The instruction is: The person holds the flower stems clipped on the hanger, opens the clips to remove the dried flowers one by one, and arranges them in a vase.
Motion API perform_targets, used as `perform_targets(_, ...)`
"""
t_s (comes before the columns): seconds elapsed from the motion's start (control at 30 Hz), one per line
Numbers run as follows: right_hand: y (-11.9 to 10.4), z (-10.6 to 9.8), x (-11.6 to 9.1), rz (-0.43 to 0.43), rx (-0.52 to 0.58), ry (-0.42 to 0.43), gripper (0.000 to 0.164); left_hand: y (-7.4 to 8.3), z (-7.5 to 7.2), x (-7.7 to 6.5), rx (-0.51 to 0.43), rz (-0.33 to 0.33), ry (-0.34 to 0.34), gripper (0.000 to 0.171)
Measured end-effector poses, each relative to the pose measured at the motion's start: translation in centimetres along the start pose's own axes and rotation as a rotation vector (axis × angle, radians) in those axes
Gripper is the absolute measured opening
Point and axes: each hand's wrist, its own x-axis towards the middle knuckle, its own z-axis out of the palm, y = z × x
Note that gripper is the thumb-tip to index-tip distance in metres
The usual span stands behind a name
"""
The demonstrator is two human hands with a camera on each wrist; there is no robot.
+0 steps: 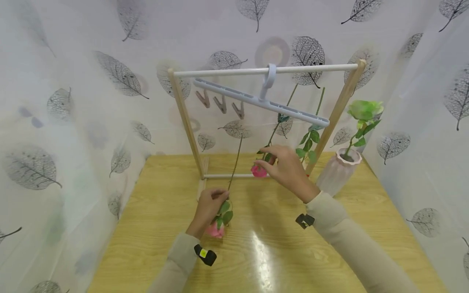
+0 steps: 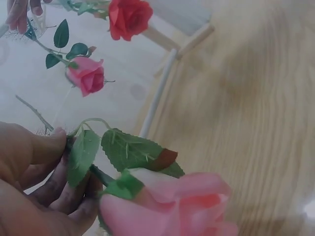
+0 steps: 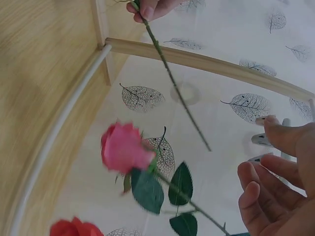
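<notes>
My left hand point(image 1: 208, 209) pinches the green stem of a light pink rose point(image 2: 172, 206) just above its leaves. The flower points down and the bare stem point(image 3: 178, 96) slants up. My right hand point(image 3: 275, 182) holds nothing, its thumb and fingers bent and apart, near a darker pink rose point(image 3: 129, 147) that hangs head down. That rose and a red rose point(image 2: 129, 19) hang by clips from the right part of a pale grey hanger point(image 1: 238, 95). Several plain clips point(image 1: 220, 105) hang from its left part.
The hanger hooks over the white top bar point(image 1: 227, 72) of a wooden-legged rack on the wood-grain table point(image 1: 146, 244). To the right stands a pale pink vase point(image 1: 337, 173) with a green rose point(image 1: 364, 110). Leaf-print curtains surround the table.
</notes>
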Motion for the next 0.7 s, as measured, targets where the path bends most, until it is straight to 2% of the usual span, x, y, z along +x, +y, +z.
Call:
perform_targets(0.37,0.4,0.9,-2.2,-0.085,0.086,0.012,0.038,0.3,-0.1,-1.5,0.192,0.131,0.003,0.015)
perform_targets(0.57,0.7,1.1,-3.7,-0.088,0.088,-0.024,0.040,0.7,0.1,-1.9,0.236,0.189,-0.032,0.018)
perform_targets(0.7,0.9,1.2,-4.6,-0.108,0.060,-0.015,0.039,1.0,0.2,-2.2,0.249,0.223,-0.044,0.018)
